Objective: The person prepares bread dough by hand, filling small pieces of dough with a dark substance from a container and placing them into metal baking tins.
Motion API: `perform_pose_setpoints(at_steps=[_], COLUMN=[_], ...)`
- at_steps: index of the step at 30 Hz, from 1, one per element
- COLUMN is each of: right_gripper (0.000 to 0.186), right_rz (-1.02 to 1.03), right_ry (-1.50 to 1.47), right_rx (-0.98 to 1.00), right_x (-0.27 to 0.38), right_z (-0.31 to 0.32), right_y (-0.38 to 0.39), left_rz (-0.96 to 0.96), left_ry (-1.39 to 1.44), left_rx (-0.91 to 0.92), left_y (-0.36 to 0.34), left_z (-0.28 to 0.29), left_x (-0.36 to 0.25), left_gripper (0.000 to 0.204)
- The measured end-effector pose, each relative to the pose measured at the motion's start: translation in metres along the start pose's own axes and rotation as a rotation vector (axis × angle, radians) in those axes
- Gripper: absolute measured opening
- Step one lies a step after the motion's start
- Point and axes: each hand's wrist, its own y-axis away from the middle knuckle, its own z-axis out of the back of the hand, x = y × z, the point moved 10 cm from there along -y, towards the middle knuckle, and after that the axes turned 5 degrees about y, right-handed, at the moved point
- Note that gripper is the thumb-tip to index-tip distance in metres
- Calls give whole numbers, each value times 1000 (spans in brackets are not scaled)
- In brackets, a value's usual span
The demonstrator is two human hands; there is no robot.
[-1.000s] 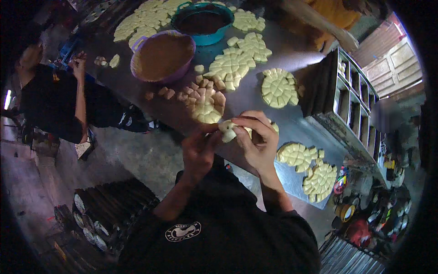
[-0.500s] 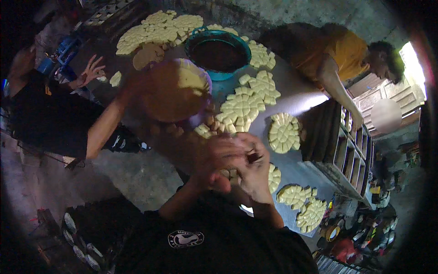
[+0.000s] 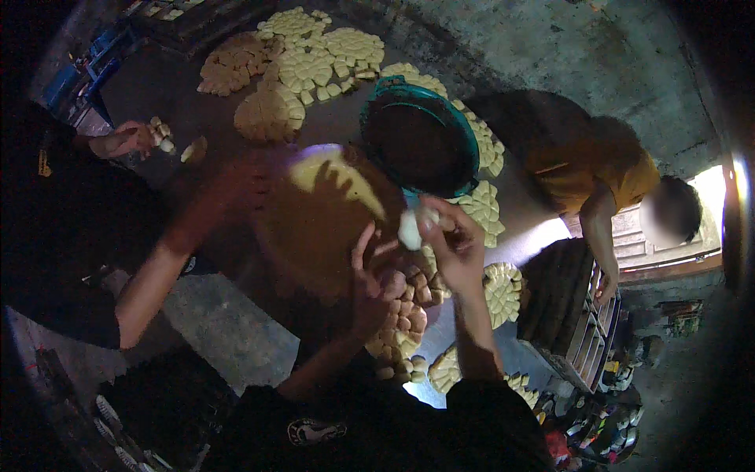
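My right hand [image 3: 460, 244] pinches a pale dough piece [image 3: 410, 230] between thumb and fingers, raised over the table. To its left is my left hand [image 3: 371, 279], fingers apart, with nothing plainly held; shadow blurs its detail. Just beyond it sits a wide purple-rimmed basin [image 3: 318, 149], mostly in shade, with a lit yellowish patch and a hand's shadow inside. Cut dough rounds [image 3: 403, 322] lie below and between my hands, split into small pieces. A teal basin [image 3: 474, 161] with a dark inside stands beyond my right hand.
At left, a co-worker in black reaches one forearm [image 3: 157, 287] over the purple-rimmed basin; their other hand [image 3: 130, 140] holds dough pieces. More cut dough [image 3: 307, 67] covers the far table. A person in orange [image 3: 605, 169] reaches into stacked wooden trays [image 3: 562, 307] at right.
My hands, together before, have come apart, and the right one is raised with the dough piece showing. The view has shifted. The left co-worker's far hand now holds dough pieces.
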Motion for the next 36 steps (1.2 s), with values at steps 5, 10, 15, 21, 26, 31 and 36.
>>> perform_pose_setpoints(at_steps=[5,10,15,21,26,31,36], right_gripper=[35,44,40,32,28,52,35], right_rz=[280,36,-165,-232,-162,195,365], right_ry=[1231,923,319,-523,-527,113,421], right_rx=[356,356,168,32,23,-52,-187], right_x=[-87,-150,-113,-21,-30,37,62], right_z=[-23,-23,3,-2,47,119,170], right_y=[-113,-136,-97,55,138,202,284], left_rz=[212,236,325,450,528,642,640], left_ry=[-106,-145,-48,273,427,505,120], left_rx=[-24,-57,-4,-42,-104,22,259], left_y=[2,-3,2,33,78,133,193], left_z=[31,45,20,-12,-49,-107,-170], left_x=[1,0,-1,12,20,36,29], left_gripper=[48,33,34,41,42,38,54])
